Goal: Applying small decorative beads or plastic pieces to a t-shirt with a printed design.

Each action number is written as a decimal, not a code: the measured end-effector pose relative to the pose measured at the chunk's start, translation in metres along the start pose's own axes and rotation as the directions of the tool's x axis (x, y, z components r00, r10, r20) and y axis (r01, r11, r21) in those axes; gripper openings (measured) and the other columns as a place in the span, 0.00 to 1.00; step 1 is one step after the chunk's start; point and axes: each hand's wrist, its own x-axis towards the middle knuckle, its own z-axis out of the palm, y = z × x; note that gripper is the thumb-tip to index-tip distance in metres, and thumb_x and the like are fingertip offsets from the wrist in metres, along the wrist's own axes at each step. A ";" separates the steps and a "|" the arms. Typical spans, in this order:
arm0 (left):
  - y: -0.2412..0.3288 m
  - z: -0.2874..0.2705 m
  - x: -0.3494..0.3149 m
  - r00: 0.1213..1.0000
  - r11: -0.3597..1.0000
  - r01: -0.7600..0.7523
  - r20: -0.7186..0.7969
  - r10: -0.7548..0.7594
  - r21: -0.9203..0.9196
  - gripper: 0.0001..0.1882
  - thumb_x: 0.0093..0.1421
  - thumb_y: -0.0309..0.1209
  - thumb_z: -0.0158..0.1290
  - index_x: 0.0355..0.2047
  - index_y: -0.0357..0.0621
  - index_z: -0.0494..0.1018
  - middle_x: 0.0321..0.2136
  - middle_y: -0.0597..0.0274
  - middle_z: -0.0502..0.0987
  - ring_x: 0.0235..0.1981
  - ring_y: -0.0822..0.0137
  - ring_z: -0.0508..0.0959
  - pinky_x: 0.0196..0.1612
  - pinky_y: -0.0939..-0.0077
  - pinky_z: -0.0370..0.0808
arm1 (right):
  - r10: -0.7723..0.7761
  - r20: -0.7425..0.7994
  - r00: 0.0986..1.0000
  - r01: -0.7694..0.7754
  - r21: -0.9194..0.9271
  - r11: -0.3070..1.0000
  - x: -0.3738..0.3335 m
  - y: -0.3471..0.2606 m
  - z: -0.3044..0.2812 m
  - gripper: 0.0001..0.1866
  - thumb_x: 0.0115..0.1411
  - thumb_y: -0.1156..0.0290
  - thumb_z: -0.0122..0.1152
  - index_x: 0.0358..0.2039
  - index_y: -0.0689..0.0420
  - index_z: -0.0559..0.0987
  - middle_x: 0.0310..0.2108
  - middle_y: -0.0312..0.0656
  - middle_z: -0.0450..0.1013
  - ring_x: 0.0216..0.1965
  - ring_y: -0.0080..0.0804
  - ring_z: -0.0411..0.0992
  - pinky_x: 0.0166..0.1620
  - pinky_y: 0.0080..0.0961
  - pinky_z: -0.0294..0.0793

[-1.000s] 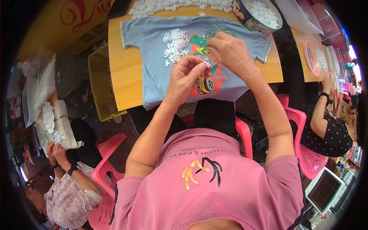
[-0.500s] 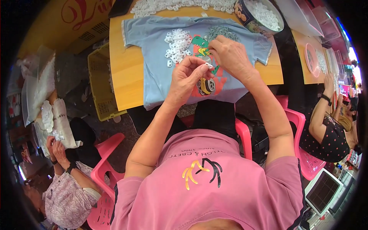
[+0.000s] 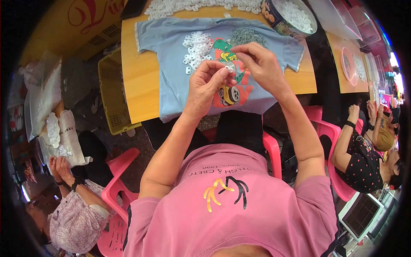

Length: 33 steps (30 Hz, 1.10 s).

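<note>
My hands have stayed close together: my left hand [image 3: 205, 88] and right hand [image 3: 257, 64] pinch one small white ring [image 3: 230, 67] (tiny) above the blue shirt [image 3: 180, 92].

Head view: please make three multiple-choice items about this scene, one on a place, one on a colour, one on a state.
1. Where does the heap of small white plastic rings lie?
A. on the light blue T-shirt spread on the wooden table
B. on the floor
C. on a pink chair

2. What colour is the slotted plastic crate left of the table?
A. green
B. yellow
C. black

3. How do the left hand and right hand stand?
A. flat on the table
B. apart, at the person's sides
C. raised together, fingertips pinching one small white piece

Answers:
1 A: the rings rest on the shirt's upper part, beside its cartoon print.
2 B: the crate shows yellow.
3 C: both hands meet above the shirt around the piece.
</note>
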 end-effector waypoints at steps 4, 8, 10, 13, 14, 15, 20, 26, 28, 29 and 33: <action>-0.001 0.001 0.000 0.999 0.999 -0.005 -0.033 0.007 0.045 0.07 0.65 0.27 0.52 0.41 0.37 0.69 0.34 0.57 0.78 0.32 0.70 0.80 0.38 0.77 0.78 | 0.249 0.122 0.961 -0.277 0.462 0.842 -0.016 -0.002 0.005 0.10 0.64 0.71 0.59 0.42 0.64 0.78 0.33 0.35 0.76 0.29 0.17 0.70 0.34 0.15 0.72; -0.001 0.005 0.000 0.998 0.990 -0.040 -0.039 0.046 0.136 0.07 0.65 0.27 0.52 0.41 0.37 0.68 0.32 0.59 0.78 0.31 0.72 0.79 0.37 0.78 0.77 | 0.323 0.128 0.938 -0.337 0.555 0.761 -0.023 -0.005 0.012 0.10 0.63 0.70 0.60 0.41 0.64 0.78 0.30 0.35 0.75 0.28 0.15 0.70 0.33 0.14 0.71; -0.002 0.005 0.001 0.997 0.986 -0.048 -0.047 0.056 0.162 0.07 0.65 0.27 0.52 0.41 0.37 0.68 0.32 0.60 0.77 0.30 0.73 0.78 0.36 0.80 0.76 | 0.337 0.140 0.931 -0.353 0.576 0.737 -0.025 -0.004 0.014 0.09 0.63 0.69 0.60 0.40 0.62 0.78 0.29 0.33 0.74 0.27 0.15 0.69 0.32 0.13 0.70; -0.004 0.004 0.002 0.997 0.985 -0.049 -0.045 0.057 0.165 0.07 0.65 0.26 0.53 0.40 0.37 0.68 0.31 0.62 0.77 0.31 0.74 0.78 0.36 0.81 0.76 | 0.337 0.134 0.932 -0.347 0.602 0.719 -0.027 -0.002 0.017 0.09 0.64 0.68 0.60 0.39 0.61 0.78 0.27 0.31 0.72 0.27 0.14 0.68 0.31 0.13 0.68; -0.004 0.004 0.002 0.997 0.985 -0.049 -0.046 0.058 0.166 0.07 0.65 0.26 0.53 0.40 0.37 0.68 0.31 0.62 0.77 0.31 0.74 0.78 0.36 0.81 0.76 | 0.337 0.135 0.932 -0.347 0.602 0.719 -0.027 -0.002 0.018 0.09 0.64 0.68 0.60 0.39 0.61 0.78 0.27 0.31 0.72 0.27 0.14 0.68 0.31 0.13 0.68; -0.004 0.004 0.001 0.997 0.985 -0.056 -0.042 0.064 0.165 0.07 0.65 0.26 0.53 0.40 0.37 0.68 0.31 0.63 0.76 0.30 0.75 0.77 0.35 0.82 0.75 | 0.331 0.129 0.935 -0.340 0.594 0.729 -0.028 -0.003 0.019 0.09 0.64 0.68 0.60 0.39 0.61 0.77 0.27 0.31 0.72 0.27 0.14 0.68 0.31 0.12 0.68; -0.006 0.003 0.000 0.996 0.972 -0.058 -0.057 0.073 0.227 0.06 0.64 0.26 0.53 0.39 0.38 0.69 0.31 0.65 0.75 0.29 0.78 0.75 0.33 0.84 0.73 | 0.313 0.119 0.942 -0.324 0.564 0.760 -0.029 -0.004 0.021 0.09 0.64 0.67 0.59 0.39 0.61 0.77 0.27 0.31 0.72 0.27 0.14 0.68 0.30 0.12 0.68; -0.006 0.003 -0.001 0.994 0.969 -0.070 -0.060 0.086 0.237 0.06 0.64 0.26 0.53 0.39 0.38 0.69 0.31 0.66 0.75 0.29 0.79 0.75 0.33 0.85 0.73 | 0.299 0.095 0.950 -0.301 0.541 0.785 -0.030 -0.004 0.024 0.10 0.65 0.67 0.59 0.39 0.61 0.77 0.28 0.31 0.71 0.27 0.13 0.67 0.30 0.12 0.67; -0.005 0.005 -0.001 0.994 0.969 -0.087 -0.046 0.100 0.230 0.06 0.64 0.25 0.53 0.39 0.37 0.69 0.31 0.65 0.76 0.29 0.77 0.76 0.33 0.84 0.74 | 0.288 0.076 0.955 -0.282 0.538 0.794 -0.031 -0.002 0.026 0.10 0.65 0.67 0.59 0.38 0.61 0.77 0.28 0.30 0.71 0.27 0.13 0.67 0.30 0.12 0.67; -0.006 0.005 0.000 0.994 0.970 -0.086 -0.045 0.099 0.229 0.06 0.64 0.25 0.53 0.39 0.37 0.69 0.31 0.65 0.76 0.29 0.77 0.76 0.33 0.84 0.74 | 0.289 0.075 0.954 -0.283 0.538 0.794 -0.031 0.000 0.027 0.10 0.65 0.67 0.59 0.38 0.61 0.77 0.28 0.30 0.71 0.27 0.13 0.67 0.30 0.12 0.67; -0.008 0.007 -0.001 0.988 0.962 -0.118 -0.070 0.139 0.245 0.06 0.64 0.25 0.53 0.39 0.37 0.69 0.31 0.64 0.77 0.29 0.76 0.78 0.34 0.84 0.75 | 0.264 -0.008 0.964 -0.223 0.511 0.830 -0.033 0.000 0.036 0.10 0.64 0.67 0.60 0.38 0.61 0.77 0.27 0.30 0.72 0.27 0.13 0.67 0.29 0.12 0.67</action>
